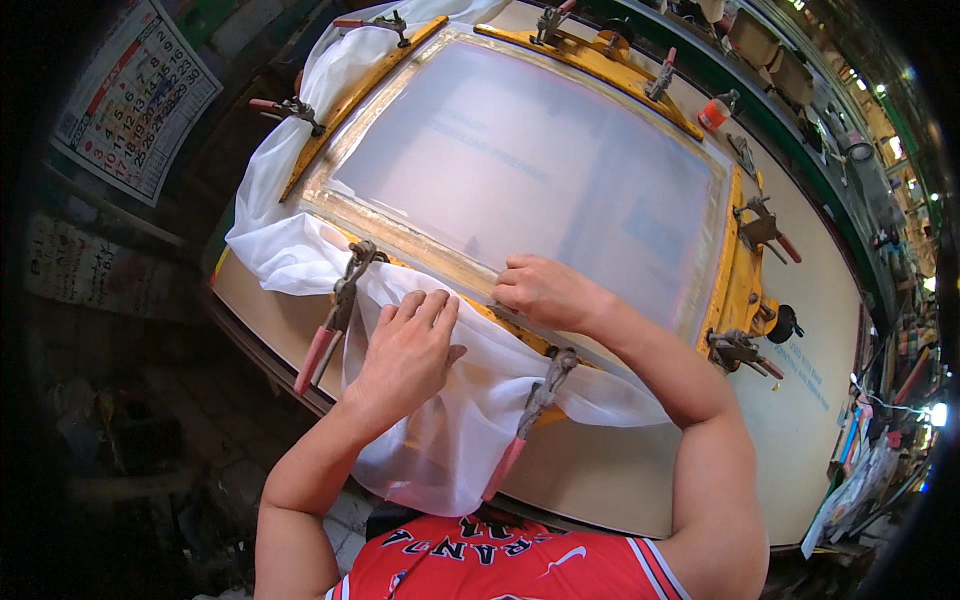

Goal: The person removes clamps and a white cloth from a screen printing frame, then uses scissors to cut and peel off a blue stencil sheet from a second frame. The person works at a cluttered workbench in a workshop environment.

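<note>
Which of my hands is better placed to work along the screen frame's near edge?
Probably your right hand: it is at the near edge of the screen frame, while your left hand is over the loose white cloth.

A workshop (clamps, wooden frame).

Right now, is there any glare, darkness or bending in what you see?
In the head view, the tabletop shows bowed edges, fisheye-style; the lower left sinks into darkness; a white light glares at far right; pale sheen lies over the mesh screen.
</note>
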The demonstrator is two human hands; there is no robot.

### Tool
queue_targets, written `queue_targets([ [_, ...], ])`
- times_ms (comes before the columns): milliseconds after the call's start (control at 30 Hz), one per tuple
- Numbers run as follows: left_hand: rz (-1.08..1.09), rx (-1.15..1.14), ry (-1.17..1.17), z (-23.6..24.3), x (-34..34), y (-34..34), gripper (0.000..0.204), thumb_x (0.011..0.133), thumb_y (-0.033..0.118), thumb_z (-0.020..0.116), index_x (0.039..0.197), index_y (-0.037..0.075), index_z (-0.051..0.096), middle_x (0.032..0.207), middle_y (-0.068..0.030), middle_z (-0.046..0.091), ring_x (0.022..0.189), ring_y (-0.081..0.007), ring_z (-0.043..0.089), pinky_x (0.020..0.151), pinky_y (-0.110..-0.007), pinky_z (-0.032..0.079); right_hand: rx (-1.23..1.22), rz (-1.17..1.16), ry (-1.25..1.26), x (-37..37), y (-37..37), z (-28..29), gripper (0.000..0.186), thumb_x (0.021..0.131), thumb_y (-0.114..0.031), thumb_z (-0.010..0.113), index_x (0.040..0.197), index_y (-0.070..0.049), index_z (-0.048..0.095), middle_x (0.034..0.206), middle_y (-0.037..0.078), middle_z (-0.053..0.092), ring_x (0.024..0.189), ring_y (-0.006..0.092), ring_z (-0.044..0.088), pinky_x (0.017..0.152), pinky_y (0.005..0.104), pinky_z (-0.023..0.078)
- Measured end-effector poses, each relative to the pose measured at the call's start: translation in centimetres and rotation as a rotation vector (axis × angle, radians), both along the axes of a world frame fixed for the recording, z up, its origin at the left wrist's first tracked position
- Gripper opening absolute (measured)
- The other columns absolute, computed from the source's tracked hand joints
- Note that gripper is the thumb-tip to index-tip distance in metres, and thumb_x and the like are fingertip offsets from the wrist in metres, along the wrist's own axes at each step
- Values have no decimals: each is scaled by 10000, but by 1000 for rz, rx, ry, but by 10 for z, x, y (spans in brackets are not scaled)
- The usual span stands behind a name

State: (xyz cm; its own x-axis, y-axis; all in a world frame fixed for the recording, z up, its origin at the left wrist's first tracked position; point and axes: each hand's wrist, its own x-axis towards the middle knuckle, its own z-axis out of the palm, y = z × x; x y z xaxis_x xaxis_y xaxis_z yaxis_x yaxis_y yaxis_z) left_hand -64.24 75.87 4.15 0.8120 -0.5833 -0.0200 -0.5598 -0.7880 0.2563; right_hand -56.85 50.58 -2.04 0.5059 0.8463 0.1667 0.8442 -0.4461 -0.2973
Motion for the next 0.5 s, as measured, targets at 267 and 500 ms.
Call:
queue_targets([
  [267,47,-22,-47,-3,-23,-41,457,880,77,679,1319,-10,588,1317,-127,612,1214,-303,556,968,-434,448,-5,-36,50,-45,-56,12,35,772,-83,652,752,-56,641,815,67,671,870,254,613,788,374,540],
  [500,-17,-80,19,-2,-45,-84,574,739,-73,616,1308,-4,593,1285,-135,619,1213,-309,556,985,-440,436,24,-84,15,-85,-104,5,28,781,-68,639,754,-61,634,833,75,664,858,260,605,780,381,538],
])
